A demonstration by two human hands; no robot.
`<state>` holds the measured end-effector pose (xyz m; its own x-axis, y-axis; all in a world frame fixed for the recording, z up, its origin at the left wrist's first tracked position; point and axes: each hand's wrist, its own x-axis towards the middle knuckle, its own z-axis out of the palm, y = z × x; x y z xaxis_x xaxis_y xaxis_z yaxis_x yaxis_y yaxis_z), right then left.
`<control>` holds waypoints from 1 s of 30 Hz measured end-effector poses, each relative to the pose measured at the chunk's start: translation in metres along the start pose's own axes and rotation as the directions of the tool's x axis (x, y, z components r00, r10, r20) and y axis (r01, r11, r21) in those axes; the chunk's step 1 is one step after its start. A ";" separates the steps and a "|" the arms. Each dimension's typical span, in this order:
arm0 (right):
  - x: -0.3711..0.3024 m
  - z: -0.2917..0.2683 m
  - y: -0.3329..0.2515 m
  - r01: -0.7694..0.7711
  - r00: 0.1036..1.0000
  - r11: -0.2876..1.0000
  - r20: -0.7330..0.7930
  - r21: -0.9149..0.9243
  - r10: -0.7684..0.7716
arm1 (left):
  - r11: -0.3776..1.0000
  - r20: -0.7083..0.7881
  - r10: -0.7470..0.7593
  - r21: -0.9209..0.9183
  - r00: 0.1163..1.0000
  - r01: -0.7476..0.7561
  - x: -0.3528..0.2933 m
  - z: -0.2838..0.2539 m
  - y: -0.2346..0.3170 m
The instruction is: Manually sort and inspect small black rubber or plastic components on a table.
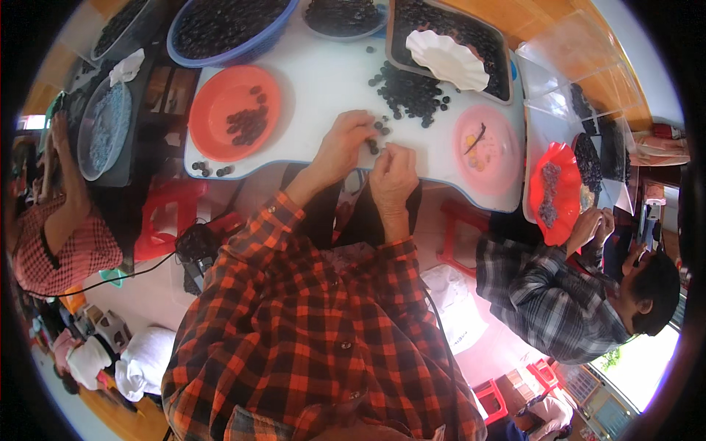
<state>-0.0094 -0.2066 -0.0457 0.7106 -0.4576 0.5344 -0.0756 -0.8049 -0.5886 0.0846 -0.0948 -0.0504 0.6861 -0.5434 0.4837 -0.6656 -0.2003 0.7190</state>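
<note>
Both of my hands are over the near edge of the white table (316, 95), close together. My left hand (342, 147) is closed, its fingers bent toward the right hand. My right hand (395, 176) is pinched, thumb against fingers, and what is in either pinch is too small to make out. Between the fingertips are a few small black round pieces (373, 147). Just beyond my hands lies a loose heap of the same black pieces (412, 92). An orange-red basin (206, 110) to the left holds several dark pieces.
A blue basket (254, 50) and a grey tray (507, 81), both full of black pieces, stand at the back. On the tray rests a white wavy dish (448, 59). A pink plate (496, 169) is at right. Co-workers (559, 294) sit on either side.
</note>
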 end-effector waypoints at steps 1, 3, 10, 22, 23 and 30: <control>0.000 0.000 0.001 -0.006 1.000 1.000 -0.005 -0.003 0.006 | 1.000 -0.042 -0.005 -0.022 0.999 0.004 0.000 0.001 0.001; -0.001 0.001 0.001 -0.010 1.000 1.000 -0.005 0.007 0.010 | 0.999 -0.091 -0.035 -0.026 0.995 0.033 -0.002 -0.001 0.001; 0.001 0.003 0.001 -0.014 1.000 1.000 0.020 0.010 0.014 | 0.995 -0.203 -0.093 0.005 0.975 0.096 -0.007 -0.006 0.001; 0.001 0.004 0.000 0.010 1.000 1.000 -0.011 0.015 -0.010 | 0.859 -0.225 -0.084 0.478 0.971 0.185 0.082 -0.020 -0.070; 0.001 0.004 -0.001 0.011 1.000 1.000 -0.014 0.022 -0.011 | 0.859 -0.229 -0.080 0.478 0.970 0.184 0.088 -0.019 -0.074; 0.002 0.002 0.000 0.000 1.000 1.000 0.004 0.015 0.000 | 0.749 -0.326 -0.130 0.586 0.936 0.308 0.111 -0.017 -0.105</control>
<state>-0.0068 -0.2072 -0.0459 0.7134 -0.4559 0.5322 -0.0653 -0.7994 -0.5973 0.2358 -0.1199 -0.0635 0.8249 -0.2171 0.5219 -0.4593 -0.7957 0.3949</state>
